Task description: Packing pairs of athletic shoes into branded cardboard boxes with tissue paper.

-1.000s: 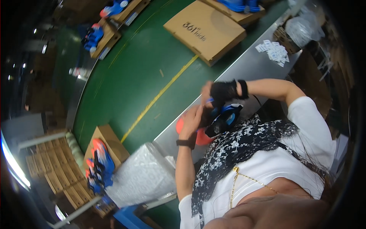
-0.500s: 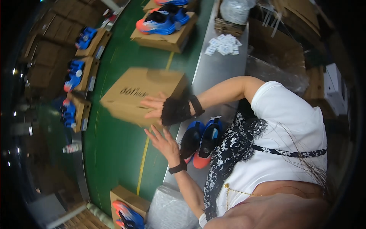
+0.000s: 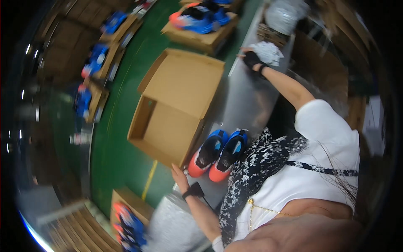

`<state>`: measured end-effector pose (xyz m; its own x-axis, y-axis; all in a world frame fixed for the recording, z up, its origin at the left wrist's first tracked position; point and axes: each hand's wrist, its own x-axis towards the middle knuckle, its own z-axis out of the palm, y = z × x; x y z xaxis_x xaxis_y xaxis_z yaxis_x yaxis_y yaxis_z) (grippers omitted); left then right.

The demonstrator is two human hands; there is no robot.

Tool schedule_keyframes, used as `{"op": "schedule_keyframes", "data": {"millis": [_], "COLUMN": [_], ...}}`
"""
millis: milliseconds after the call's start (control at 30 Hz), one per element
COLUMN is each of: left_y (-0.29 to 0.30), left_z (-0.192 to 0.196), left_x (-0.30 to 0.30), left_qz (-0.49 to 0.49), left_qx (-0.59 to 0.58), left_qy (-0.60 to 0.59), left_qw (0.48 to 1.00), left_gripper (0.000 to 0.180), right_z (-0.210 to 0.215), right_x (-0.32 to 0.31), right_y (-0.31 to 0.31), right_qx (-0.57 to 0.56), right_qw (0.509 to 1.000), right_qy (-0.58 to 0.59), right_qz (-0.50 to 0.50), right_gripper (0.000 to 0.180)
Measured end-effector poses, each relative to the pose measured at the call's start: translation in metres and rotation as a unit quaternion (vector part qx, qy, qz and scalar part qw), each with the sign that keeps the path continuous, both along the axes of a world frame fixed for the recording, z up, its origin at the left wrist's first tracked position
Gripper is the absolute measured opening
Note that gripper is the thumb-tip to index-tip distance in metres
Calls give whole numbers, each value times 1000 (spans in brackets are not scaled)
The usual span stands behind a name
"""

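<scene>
Black lace covers the right hand (image 3: 251,59) at the upper right of the frame; its fingers reach out past the near side of the white packets (image 3: 270,54) and over the bench edge. Blur hides whether that grip holds or only touches a packet. The left hand (image 3: 179,178), lower centre, has its fingertips at the bottom corner of the shoe box (image 3: 184,90); whether the grip pinches the cardboard or just rests there can't be made out.

Between the hands, the shoe box stands mid-frame on the green surface (image 3: 111,159), lid folded back toward the top and its brown inside showing. Its right edge runs along the bench edge, too close to judge a gap. Right beside it on the metal bench (image 3: 247,101) sits the pair of shoes (image 3: 228,157), side by side, blue heels up-frame and orange toes down-frame, close to the flowered apron (image 3: 252,172). A strip of bench gives the right arm room between shoes and packets.

Leftward, green surface separates the shoe box from the row of boxes (image 3: 98,98) at upper left. Another boxed pair (image 3: 201,21) stands near the lid, top centre. Below the left hand, clear plastic (image 3: 174,222) crowds the lower edge.
</scene>
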<state>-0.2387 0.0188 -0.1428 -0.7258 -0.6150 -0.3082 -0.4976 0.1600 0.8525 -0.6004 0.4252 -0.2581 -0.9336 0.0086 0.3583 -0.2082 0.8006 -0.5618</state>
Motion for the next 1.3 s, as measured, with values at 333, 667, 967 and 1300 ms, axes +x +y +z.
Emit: {"op": "schedule_keyframes", "data": {"millis": [333, 667, 967, 1300], "left_y": [-68, -66, -96, -51], "left_z": [-8, -23, 49, 183], "left_x": [146, 284, 339, 104], "left_qz": [255, 309, 384, 282], "left_qx": [-32, -428, -418, -161], "left_qy": [49, -319, -217, 254], "left_qw": [965, 787, 794, 911], "left_gripper": [28, 26, 22, 17], "right_z": [16, 134, 112, 215], "right_x": [37, 112, 184, 216], "right_y": [-9, -234, -314, -323], "right_qx": [79, -133, 293, 100], "right_qw": [996, 849, 605, 556], "right_qy": [-11, -147, -75, -206], "right_qz": [40, 489, 737, 799], "right_gripper": [28, 47, 29, 74]}}
